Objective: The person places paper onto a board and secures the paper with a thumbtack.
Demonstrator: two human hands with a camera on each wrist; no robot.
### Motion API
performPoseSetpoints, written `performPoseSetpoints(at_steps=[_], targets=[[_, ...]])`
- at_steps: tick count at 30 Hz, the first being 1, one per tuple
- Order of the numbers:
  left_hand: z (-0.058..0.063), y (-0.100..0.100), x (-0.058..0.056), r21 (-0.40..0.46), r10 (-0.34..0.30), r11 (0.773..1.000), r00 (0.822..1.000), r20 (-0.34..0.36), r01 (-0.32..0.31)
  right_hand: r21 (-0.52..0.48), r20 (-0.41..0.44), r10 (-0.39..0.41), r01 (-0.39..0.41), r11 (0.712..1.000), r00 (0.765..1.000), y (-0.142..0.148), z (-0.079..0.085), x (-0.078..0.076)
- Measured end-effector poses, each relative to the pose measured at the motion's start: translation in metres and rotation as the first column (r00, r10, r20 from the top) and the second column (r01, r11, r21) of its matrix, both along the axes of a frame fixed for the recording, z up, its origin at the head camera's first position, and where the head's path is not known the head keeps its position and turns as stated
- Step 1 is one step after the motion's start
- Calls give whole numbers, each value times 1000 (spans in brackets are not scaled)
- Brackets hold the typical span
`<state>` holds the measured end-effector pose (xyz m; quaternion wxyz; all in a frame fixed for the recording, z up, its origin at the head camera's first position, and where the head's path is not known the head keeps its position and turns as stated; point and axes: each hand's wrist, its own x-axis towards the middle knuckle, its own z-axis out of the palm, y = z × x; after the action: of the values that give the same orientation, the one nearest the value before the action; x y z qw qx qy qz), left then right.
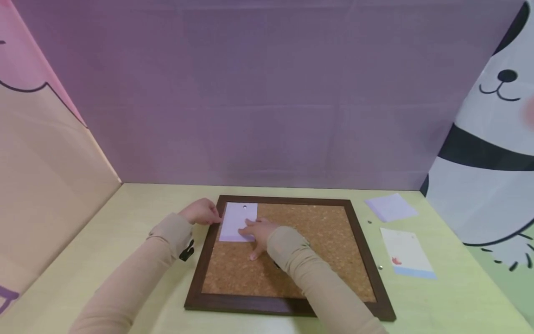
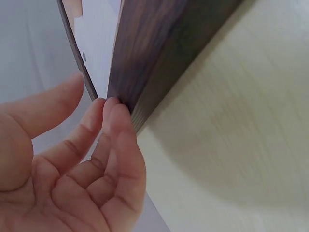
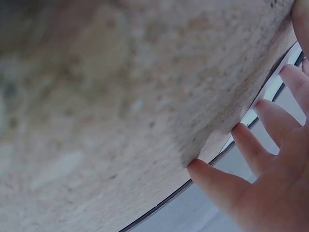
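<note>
Head view: paper lying at the corkboard's upper left, right hand spread across it, two cards showing only here. Left wrist: left hand's fingers together against the frame, thumb visibly apart. Right wrist: one fingertip meeting bare cork.

Pale table beneath corkboard, lilac paper, white card, metallic studs.

Grained wooden frame, rough cork (matt, too), smooth paper sheet, shiny pin.
</note>
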<state>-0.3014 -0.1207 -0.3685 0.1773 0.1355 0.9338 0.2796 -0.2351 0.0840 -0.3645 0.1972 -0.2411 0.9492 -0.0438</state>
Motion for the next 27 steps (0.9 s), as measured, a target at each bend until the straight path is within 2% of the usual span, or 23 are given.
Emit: performPoseSetpoints(at_steps=[3,10,18,23,27], targets=[[0,0,2,-39,-5,999,1000,-13,5,2,5,3,-3,1000,1000,0,1,0],[1,0,8,-75,-44,997,993,-111,36,14,-4,4,-4,1000,1000,0,4,-1],[-3,-1,15,-51,-34,998,992,-125,28,11,-7,-12,13,1000,1000,0,0,-1],[-10,-2,22,-24,-41,999,983,-177,37,18,-7,-15,15,1000,1000,-1,-5,-2],[-12,-2,25,-17,-53,999,977,-207,50,23,-18,-15,16,1000,1000,-1,-8,-4]])
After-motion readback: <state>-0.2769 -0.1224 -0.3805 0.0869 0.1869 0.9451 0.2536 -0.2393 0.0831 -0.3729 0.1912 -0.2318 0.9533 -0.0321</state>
